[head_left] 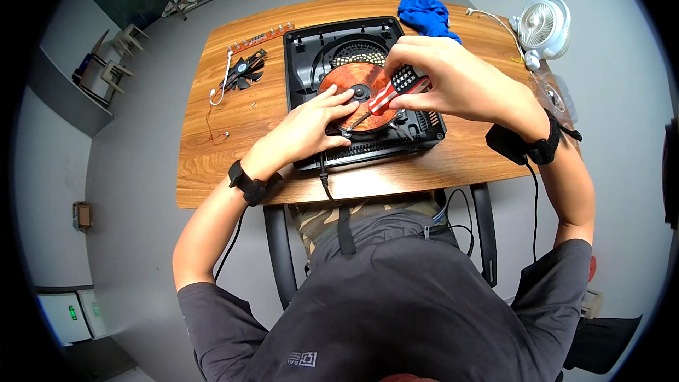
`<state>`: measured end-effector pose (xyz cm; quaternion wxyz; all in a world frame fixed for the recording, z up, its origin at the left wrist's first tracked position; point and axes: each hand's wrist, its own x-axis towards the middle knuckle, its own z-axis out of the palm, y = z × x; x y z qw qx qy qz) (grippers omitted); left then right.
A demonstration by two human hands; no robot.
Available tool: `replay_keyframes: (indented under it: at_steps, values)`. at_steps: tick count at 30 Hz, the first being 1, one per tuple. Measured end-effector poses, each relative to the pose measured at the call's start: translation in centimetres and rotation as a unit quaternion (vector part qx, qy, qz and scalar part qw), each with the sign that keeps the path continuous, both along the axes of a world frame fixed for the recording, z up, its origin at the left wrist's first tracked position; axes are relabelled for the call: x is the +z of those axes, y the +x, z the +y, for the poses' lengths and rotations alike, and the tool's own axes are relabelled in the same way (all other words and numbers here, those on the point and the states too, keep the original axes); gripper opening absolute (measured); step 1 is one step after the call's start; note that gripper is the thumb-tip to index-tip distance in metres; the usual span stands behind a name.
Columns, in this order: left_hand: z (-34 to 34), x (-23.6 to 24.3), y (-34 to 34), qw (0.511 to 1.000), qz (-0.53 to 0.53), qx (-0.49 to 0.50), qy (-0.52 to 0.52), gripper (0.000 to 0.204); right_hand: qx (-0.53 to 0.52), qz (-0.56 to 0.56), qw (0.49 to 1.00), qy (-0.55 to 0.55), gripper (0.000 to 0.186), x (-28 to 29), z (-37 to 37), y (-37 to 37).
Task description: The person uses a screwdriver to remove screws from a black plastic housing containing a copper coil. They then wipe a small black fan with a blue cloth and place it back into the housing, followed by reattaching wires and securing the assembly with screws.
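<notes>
Wooden table [230, 152] beneath — screwdriver [382, 102] slants, tip down-left.

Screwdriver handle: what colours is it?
The screwdriver handle is red, white and black, shown in the head view.

blue cloth [426, 14], rumpled | white fan [543, 27], far right | stools [115, 70], floor [141, 177]

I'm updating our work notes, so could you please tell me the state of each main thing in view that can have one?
Black housing: open, interior exposed
Copper coil: inside the housing
Screwdriver: tilted, tip down at the coil's near edge
Right hand: closed around the screwdriver
Left hand: spread on the coil
Small black fan: lying outside the housing
Blue cloth: crumpled
White fan: whether it is running cannot be told
</notes>
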<state>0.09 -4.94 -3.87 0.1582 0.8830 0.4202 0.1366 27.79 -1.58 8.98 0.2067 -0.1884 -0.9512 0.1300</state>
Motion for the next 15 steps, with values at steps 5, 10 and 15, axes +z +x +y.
replay_keyframes:
  at_steps: [5,10,15]
  values:
    - [0.0,0.1,0.0,1.0,-0.003,0.003,-0.002,0.077,-0.003,-0.034,0.999,-0.015,0.033,0.7,-0.1,-0.4]
    - [-0.1,0.4,0.1,1.0,0.006,0.008,-0.005,0.075,0.029,-0.028,0.999,-0.008,0.034,0.8,-0.1,-1.2]
    - [0.1,0.3,0.2,1.0,0.007,-0.001,-0.001,0.072,0.028,-0.044,0.999,0.004,0.032,1.1,-0.4,-1.9]
